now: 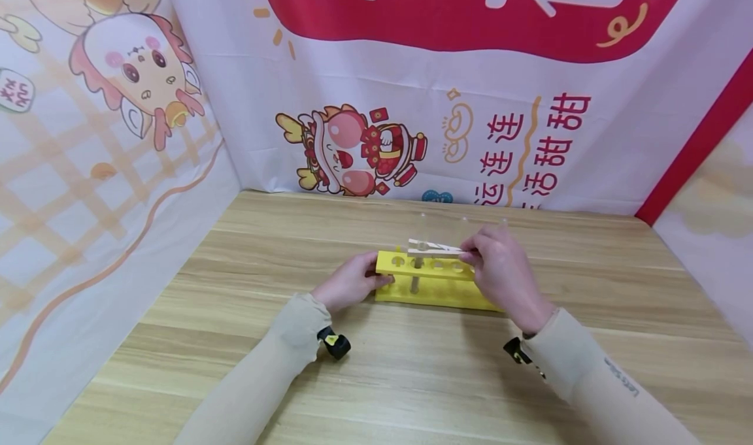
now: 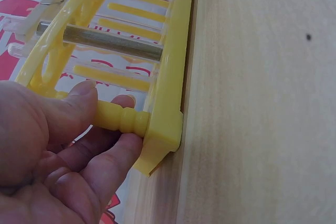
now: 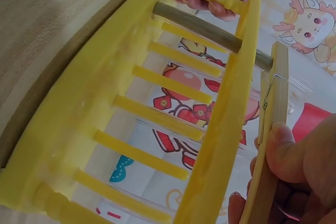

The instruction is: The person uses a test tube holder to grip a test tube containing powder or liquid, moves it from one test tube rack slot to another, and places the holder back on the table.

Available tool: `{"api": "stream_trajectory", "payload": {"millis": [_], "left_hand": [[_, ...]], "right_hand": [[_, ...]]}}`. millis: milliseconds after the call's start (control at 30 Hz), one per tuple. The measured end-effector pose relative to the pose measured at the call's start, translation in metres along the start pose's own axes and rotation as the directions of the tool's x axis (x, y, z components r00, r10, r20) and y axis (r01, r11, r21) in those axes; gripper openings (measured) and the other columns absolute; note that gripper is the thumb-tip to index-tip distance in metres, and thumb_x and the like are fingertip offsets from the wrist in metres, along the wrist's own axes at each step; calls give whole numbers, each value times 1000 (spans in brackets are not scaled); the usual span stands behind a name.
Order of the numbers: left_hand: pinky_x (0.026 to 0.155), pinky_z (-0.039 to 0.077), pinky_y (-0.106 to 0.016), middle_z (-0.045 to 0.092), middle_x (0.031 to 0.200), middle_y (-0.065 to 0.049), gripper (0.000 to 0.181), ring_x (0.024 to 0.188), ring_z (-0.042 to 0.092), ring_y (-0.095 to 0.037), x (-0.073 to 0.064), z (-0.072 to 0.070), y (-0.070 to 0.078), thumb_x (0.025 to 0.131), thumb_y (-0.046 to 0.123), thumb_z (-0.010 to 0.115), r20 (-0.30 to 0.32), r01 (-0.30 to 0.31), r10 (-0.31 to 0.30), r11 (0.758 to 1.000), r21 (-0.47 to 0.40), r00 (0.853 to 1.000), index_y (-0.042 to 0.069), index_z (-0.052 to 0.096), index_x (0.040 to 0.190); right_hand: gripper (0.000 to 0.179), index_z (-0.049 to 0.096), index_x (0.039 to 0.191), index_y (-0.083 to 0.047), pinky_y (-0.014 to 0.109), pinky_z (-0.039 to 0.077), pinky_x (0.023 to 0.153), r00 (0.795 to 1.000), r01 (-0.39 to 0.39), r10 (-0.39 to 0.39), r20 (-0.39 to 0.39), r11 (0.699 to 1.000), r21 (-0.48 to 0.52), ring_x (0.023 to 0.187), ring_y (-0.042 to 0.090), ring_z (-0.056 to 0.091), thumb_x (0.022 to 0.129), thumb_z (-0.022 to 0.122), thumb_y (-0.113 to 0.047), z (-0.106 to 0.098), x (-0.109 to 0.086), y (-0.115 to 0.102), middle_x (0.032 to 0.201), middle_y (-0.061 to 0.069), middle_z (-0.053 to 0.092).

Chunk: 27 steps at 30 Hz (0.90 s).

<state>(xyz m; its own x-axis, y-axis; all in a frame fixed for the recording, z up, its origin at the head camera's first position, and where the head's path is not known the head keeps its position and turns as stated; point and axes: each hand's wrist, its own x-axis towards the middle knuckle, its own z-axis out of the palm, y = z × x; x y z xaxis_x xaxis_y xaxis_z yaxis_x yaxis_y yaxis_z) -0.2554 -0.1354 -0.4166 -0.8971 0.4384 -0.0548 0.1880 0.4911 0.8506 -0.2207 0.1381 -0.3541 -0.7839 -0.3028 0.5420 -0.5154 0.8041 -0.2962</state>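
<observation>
A yellow test tube rack (image 1: 447,296) stands on the wooden table. The left hand (image 1: 348,280) grips its left end post (image 2: 107,115) between thumb and fingers. In the rack stands a clear test tube (image 1: 415,281) with grey-brown contents (image 2: 113,42) in its lower part. The right hand (image 1: 506,268) holds a wooden test tube clamp (image 1: 438,251) with a metal spring (image 3: 266,95); the clamp's jaws are at the tube's upper part, just above the rack's top. Whether they squeeze the tube is hard to tell. The right fingers hide the rack's right end.
Yellow pegs (image 3: 173,84) line the rack's back, and clear tubes (image 2: 79,77) sit over some of them. A printed cloth (image 1: 376,72) hangs behind the table's far edge, another cloth (image 1: 112,170) on the left. Bare wood (image 1: 400,386) lies in front of the rack.
</observation>
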Motion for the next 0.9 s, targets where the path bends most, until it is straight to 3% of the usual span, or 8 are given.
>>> {"api": "stream_trajectory", "payload": {"millis": [133, 633, 900], "left_hand": [[96, 50, -33, 65, 121, 4, 31, 108, 61, -11, 0, 0, 1, 98, 16, 63, 1, -1, 1, 1000, 3, 1000, 18, 60, 129], [97, 50, -35, 65, 119, 2, 28, 108, 61, -13, -2, -1, 4, 98, 15, 63, -6, -27, 27, 999, 24, 1000, 17, 61, 126], [98, 49, -34, 65, 120, 4, 28, 109, 61, -12, -2, -1, 3, 98, 15, 63, -4, -8, 8, 1000, 21, 1000, 19, 61, 126]], "right_hand": [[6, 72, 84, -1, 42, 51, 77, 1000, 14, -14, 1, 1000, 5, 81, 26, 56, 83, 78, 0, 4, -3, 1, 83, 7, 64], [5, 73, 86, -1, 43, 53, 78, 999, 19, -19, 33, 1000, -2, 81, 27, 59, 84, 77, 1, 10, -8, 1, 84, 7, 66], [7, 74, 88, -1, 42, 53, 77, 998, 59, -59, 32, 998, 0, 80, 26, 59, 83, 78, 0, 12, -8, 0, 83, 6, 65]]}}
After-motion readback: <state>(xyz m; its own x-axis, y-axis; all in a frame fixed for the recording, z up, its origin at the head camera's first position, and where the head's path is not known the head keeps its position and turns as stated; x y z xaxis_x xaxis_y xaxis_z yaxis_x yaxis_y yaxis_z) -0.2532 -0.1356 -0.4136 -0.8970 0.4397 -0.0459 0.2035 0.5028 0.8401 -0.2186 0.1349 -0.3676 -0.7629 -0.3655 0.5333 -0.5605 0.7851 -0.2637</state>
